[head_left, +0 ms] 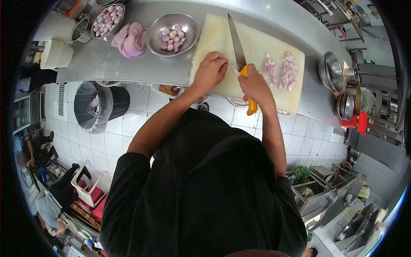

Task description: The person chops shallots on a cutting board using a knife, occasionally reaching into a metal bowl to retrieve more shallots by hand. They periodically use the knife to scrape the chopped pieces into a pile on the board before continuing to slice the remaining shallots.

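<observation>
My right hand (255, 85) is wrapped round the yellow handle of a large knife (236, 40), its blade pointing away over the cutting board (214, 32). On the board's left part rests my left hand (210, 70), fingers curled; what they hold, if anything, is hidden. A small pale piece of shallot (235, 68) lies between the hands. Two piles of cut shallots, one (269, 70) beside my right hand and a larger one (288, 72) further right, lie on the board. Peeled shallots (172, 38) sit in a metal bowl (155, 44) left of the board.
A pink cloth (129, 40) and another bowl of shallots (108, 20) are on the steel counter (100, 64). Stacked white dishes (57, 54) stand far left, metal bowls (329, 71) at right. Below the counter is a lined bin (90, 107). Two people are at lower left.
</observation>
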Demonstrator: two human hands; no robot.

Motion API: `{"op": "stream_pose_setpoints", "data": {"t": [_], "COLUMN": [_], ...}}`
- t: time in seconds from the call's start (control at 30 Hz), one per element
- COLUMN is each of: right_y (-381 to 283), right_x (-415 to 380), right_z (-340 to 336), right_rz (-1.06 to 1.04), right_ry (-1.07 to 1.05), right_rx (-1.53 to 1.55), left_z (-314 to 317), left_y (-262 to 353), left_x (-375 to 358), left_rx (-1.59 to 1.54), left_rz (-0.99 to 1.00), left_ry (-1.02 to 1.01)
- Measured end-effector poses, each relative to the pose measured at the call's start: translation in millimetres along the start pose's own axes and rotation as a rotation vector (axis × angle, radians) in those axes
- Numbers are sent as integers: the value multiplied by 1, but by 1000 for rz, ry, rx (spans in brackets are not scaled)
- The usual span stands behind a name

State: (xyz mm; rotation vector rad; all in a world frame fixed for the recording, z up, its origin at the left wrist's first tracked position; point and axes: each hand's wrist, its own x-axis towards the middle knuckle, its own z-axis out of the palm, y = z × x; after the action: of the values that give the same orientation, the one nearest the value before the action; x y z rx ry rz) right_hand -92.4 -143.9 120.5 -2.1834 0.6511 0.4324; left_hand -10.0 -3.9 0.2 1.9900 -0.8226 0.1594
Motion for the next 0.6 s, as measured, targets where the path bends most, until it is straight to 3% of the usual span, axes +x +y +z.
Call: {"op": "stream_pose_setpoints", "data": {"t": [0.13, 0.23, 0.33, 0.4, 0.47, 0.6], "right_y": [3, 5, 27, 51, 70, 120], "right_x": [-1, -8, -7, -4, -5, 13], "right_z": [-4, 20, 54, 58, 48, 14], "right_rz": [14, 29, -3, 0, -8, 8], "right_ry": [11, 32, 68, 110, 159, 355], "right_rx": [60, 91, 188, 140, 132, 103], "left_z": [-9, -50, -90, -121, -153, -181], "left_y": [3, 22, -9, -38, -64, -94], "left_x": [3, 14, 34, 46, 54, 64], "left_rx": [-151, -187, 1, -17, 193, 248], "left_rz": [-59, -123, -35, -163, -98, -186], "left_ry": [-15, -17, 145, 174, 229, 153]}}
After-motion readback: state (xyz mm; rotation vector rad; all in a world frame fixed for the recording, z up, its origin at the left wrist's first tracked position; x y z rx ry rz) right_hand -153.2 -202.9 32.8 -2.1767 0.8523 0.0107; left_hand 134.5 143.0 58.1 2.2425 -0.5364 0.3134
